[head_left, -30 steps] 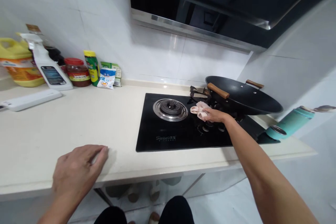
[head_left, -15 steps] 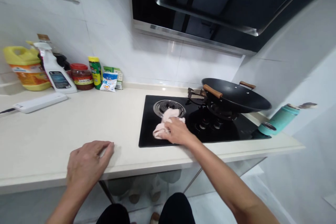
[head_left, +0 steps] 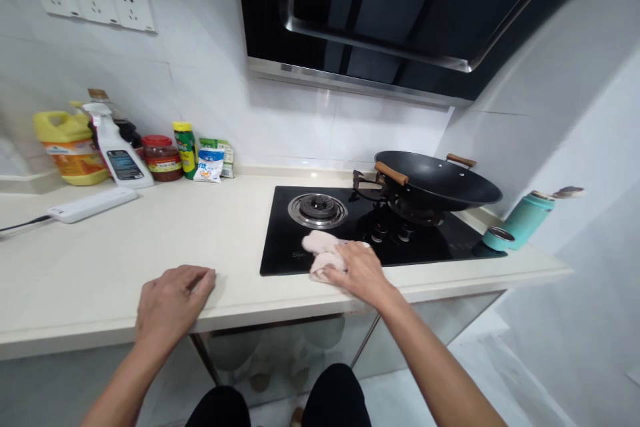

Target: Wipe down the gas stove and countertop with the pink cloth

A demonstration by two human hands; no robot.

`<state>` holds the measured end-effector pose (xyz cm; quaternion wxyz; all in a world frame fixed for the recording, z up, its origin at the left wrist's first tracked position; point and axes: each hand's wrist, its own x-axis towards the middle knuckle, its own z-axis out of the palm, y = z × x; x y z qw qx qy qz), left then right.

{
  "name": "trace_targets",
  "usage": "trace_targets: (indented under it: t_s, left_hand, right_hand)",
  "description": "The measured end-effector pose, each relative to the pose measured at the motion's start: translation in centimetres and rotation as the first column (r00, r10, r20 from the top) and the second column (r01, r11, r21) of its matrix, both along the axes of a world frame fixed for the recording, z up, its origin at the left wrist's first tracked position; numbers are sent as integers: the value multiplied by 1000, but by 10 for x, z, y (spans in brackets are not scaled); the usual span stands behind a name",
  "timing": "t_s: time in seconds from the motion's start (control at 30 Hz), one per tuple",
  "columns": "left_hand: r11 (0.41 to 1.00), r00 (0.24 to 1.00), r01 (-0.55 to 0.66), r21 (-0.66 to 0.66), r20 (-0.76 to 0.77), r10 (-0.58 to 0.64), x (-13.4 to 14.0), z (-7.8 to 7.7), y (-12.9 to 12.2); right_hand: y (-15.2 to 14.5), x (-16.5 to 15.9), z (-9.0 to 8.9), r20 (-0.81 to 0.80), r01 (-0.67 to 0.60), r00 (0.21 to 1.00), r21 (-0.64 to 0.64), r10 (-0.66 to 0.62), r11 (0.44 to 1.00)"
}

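Observation:
My right hand [head_left: 363, 275] is closed on a pale pink cloth [head_left: 325, 259], pressed to the front edge of the black glass gas cooktop [head_left: 285, 263]. Part of the cloth hangs over onto the counter rim. Behind it lies the left burner [head_left: 318, 211], with its metal ring uncovered. Two control knobs [head_left: 393, 233] stand just beyond my fingers. My left hand [head_left: 173, 300] rests on the cream countertop [head_left: 215, 223] near its front edge, left of the cooktop. Its fingers are curled in and nothing shows in them; the fingertips are partly hidden.
A black wok [head_left: 435, 180] with wooden handles sits over the right burner. Right of it stand a teal bottle [head_left: 531, 217] and a teal cup [head_left: 497, 239]. Along the back left are a spray bottle [head_left: 120, 153], a yellow jug [head_left: 73, 153], a red-lidded jar [head_left: 163, 159] and a white power strip [head_left: 94, 204].
My right hand has drawn the cloth from beside the left burner toward the cooktop's front edge and rightward. The camera view has shifted slightly. My left hand stays on the counter.

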<state>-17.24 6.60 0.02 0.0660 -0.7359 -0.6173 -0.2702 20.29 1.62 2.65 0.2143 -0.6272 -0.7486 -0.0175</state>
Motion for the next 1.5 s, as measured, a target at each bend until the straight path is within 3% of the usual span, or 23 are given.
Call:
trace_targets:
  t_s: [0.2,0.27,0.37,0.5,0.57,0.63,0.73,0.87,1.03,1.13,1.27,1.4,1.5]
  left_hand:
    - [1000,1000,7,-18,21,-7,0,2,-1]
    - [1000,1000,11,-7,12,-11,1,3,-1]
    - [1000,1000,10,7,8,-10,1,3,-2]
    - [1000,1000,7,-5,13,-7,3,4,-3]
    - [1000,1000,5,-4,12,-5,4,5,-3]
    - [1000,1000,0,2,13,0,7,6,-3]
    - [1000,1000,-8,3,19,8,10,9,-4]
    - [1000,1000,-11,15,11,11,11,10,-6]
    - [1000,999,0,18,39,0,9,8,-8]
    - [1000,998,7,29,56,-8,7,5,-10]
    - [999,998,14,44,56,-16,5,2,-11]
    - [996,997,36,76,61,-41,4,-1,-11]
    - [996,996,39,81,79,-45,4,-1,-11]
  right_hand:
    - [-42,106,-12,58,343,939,-111,-339,933]
    - [-57,146,-15,60,481,877,-144,-477,865]
    - [-75,202,-17,92,678,735,-154,-672,719]
    - [-90,241,-22,94,771,631,-185,-770,609]
    - [-93,238,-26,96,779,621,-184,-778,599]
    - [-92,221,-28,99,760,647,-175,-756,626]
    - [-80,175,-27,107,669,743,-111,-661,735]
    - [-57,89,-18,197,522,837,-10,-510,853]
    - [-38,-25,-9,115,172,979,3,-171,985]
    - [-24,-63,-1,-127,-13,992,-55,6,998]
    - [13,-58,18,-488,37,865,-171,-117,985]
    - [48,-8,30,-486,140,845,-205,-225,969]
    - [49,36,36,-440,261,847,-146,-299,954]
